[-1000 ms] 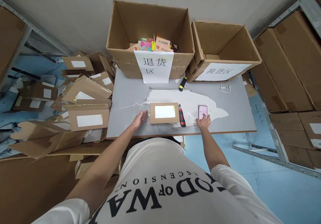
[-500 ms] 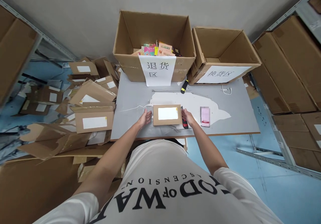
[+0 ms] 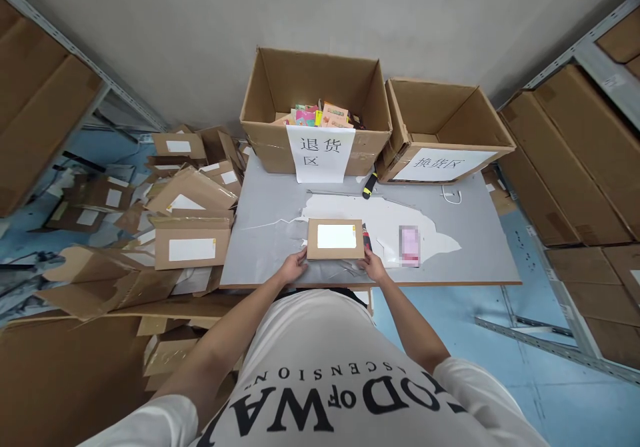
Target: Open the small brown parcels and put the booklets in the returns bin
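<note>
A small closed cardboard box (image 3: 320, 252) with a white label faces me near the front of the table. My left hand (image 3: 294, 265) grips its near left corner, and my right hand (image 3: 371, 265) has hold of the near right corner. Beside the box, partly hidden by it and my right hand, is a red and black box cutter (image 3: 367, 239). Farther right lies a pink package (image 3: 410, 245), its front blurred.
Behind stand two open cartons with paper signs: the left carton (image 3: 260, 145) contains several small colourful boxes, and the right carton (image 3: 450, 93) is beside it. A yellow and black cutter (image 3: 369, 185) lies before them. Opened boxes (image 3: 193, 223) pile up left of the grey table (image 3: 265, 247).
Both hands have closed in from beside the box to its near corners. My view has tilted slightly, so everything on the table appears lower.
</note>
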A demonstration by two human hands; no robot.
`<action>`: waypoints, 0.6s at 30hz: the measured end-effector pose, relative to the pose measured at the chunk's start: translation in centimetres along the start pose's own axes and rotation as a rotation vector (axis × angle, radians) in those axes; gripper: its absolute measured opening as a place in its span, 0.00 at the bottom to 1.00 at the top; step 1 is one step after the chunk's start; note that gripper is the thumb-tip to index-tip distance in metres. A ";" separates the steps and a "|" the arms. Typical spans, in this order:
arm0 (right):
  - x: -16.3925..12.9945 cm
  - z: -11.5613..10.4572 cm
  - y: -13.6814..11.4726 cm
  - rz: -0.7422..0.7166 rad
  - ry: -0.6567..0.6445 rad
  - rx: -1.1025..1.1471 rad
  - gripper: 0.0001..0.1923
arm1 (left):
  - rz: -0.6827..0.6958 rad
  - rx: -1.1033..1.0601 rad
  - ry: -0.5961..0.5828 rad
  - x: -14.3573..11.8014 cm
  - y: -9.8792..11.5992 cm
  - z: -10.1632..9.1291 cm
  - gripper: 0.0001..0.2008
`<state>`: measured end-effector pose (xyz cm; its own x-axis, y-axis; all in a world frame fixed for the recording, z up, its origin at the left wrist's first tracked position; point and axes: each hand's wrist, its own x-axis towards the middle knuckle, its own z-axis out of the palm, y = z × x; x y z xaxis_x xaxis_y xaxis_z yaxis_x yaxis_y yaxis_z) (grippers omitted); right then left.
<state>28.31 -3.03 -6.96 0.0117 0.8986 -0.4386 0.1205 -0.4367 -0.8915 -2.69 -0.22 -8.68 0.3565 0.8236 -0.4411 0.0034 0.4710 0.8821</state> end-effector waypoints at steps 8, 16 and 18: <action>-0.5 0.3 -2.8 -0.182 -0.008 -0.239 0.23 | 0.107 0.181 0.076 -1.9 3.2 -0.3 0.30; -0.5 -0.1 -9.5 -0.244 0.138 -0.506 0.19 | 0.218 0.436 0.328 -2.7 8.4 -1.3 0.24; -0.3 0.1 -10.5 -0.253 0.177 -0.507 0.21 | 0.206 0.452 0.383 -2.3 9.2 -1.4 0.23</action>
<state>26.98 1.32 2.51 0.0805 0.9846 -0.1552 0.5999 -0.1722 -0.7813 -4.76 2.71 0.23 0.0325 0.9776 -0.2082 0.3952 0.1787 0.9010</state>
